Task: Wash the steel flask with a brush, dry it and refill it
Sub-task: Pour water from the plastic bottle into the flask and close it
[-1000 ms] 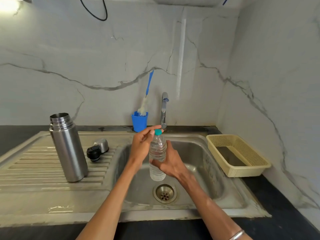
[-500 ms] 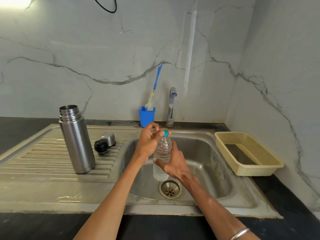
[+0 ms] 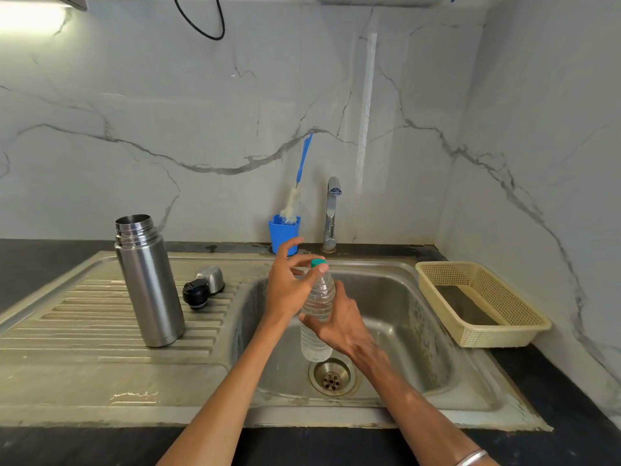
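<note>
The steel flask (image 3: 148,280) stands upright and uncapped on the draining board at the left. Its lid (image 3: 204,286) lies on its side just to the flask's right. Over the sink basin (image 3: 403,317) my right hand (image 3: 339,326) grips a clear plastic water bottle (image 3: 317,311) around its middle, holding it upright. My left hand (image 3: 289,284) pinches the bottle's teal cap (image 3: 318,263) between thumb and fingertips. The bottle brush (image 3: 299,183), with a blue handle and white bristles, stands in a blue cup (image 3: 284,233) by the back wall.
A chrome tap (image 3: 332,213) rises behind the basin, with no water running. The drain (image 3: 332,377) sits below the bottle. A cream plastic basket (image 3: 480,301) rests on the sink's right edge against the marble wall. Dark countertop runs along the front.
The bottle stays over the basin in my right hand while my left hand's fingers shift around the teal cap. The view has shifted slightly.
</note>
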